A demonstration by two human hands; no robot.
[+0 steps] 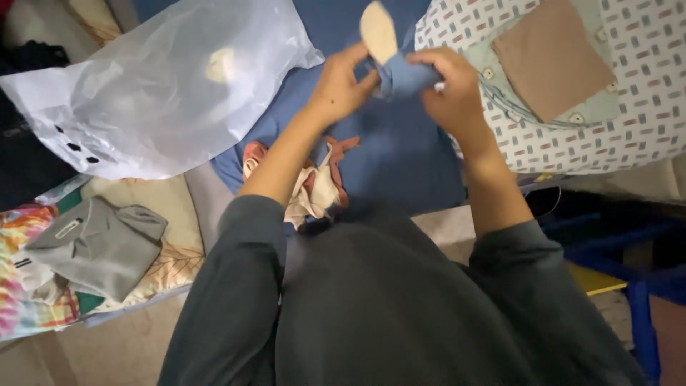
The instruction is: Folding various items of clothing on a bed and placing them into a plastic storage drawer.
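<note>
Top centre of the frame, I see both hands, left hand (341, 84) and right hand (449, 86), pinched on a bunched blue cloth (404, 77) with a cream pad (378, 30) poking up, which could slip out if either grip loosens.

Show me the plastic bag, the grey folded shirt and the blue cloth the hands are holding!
plastic bag (153, 93), head view, middle of its clear front.
grey folded shirt (100, 246), head view, centre of the fold.
blue cloth (407, 77), head view, bunched part between the hands.

clear plastic bag (153, 86), grey folded shirt (96, 246) — patterned cloth (643, 107)
</note>
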